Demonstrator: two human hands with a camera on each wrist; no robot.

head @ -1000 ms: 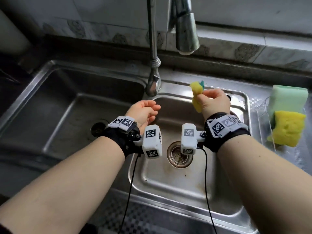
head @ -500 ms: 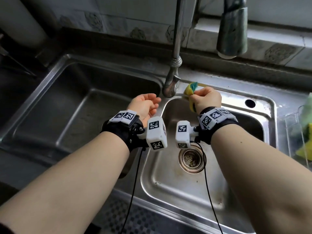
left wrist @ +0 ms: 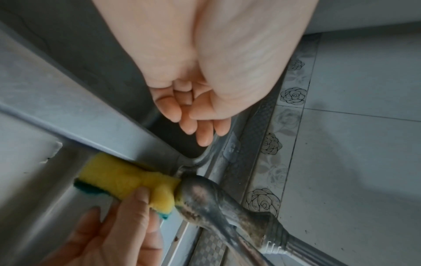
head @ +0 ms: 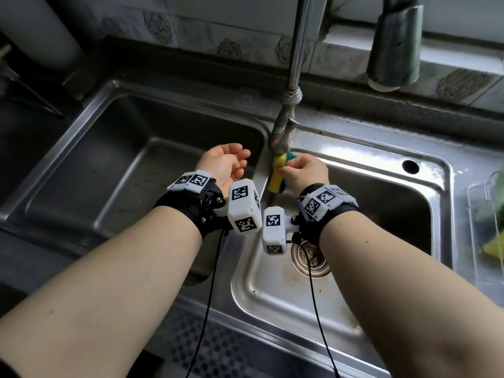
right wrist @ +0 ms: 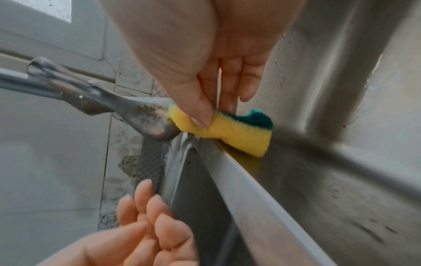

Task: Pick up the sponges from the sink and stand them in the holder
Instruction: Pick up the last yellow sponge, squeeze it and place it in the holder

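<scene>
My right hand [head: 294,167] pinches a yellow sponge with a green scrub side [head: 276,175] between thumb and fingers. It holds the sponge against the ridge between the two sink basins, right at the foot of the tap [head: 283,126]. The wrist views show the sponge [left wrist: 127,178] [right wrist: 237,135] squeezed at its middle and touching the tap's foot. My left hand [head: 230,159] hovers just left of it over the left basin, fingers loosely curled and holding nothing. The clear holder [head: 476,195] stands at the far right edge, with blurred green and yellow sponges [head: 494,245] in it.
The double steel sink [head: 381,148] fills the view, with a drain strainer [head: 309,259] in the right basin. The tap's spray head [head: 392,50] hangs above the right basin's back. A tiled wall runs behind. Wrist camera cables dangle over the front rim.
My right hand has carried the sponge left and down, from over the right basin to the ridge by the tap's foot. My left hand has stayed near the ridge.
</scene>
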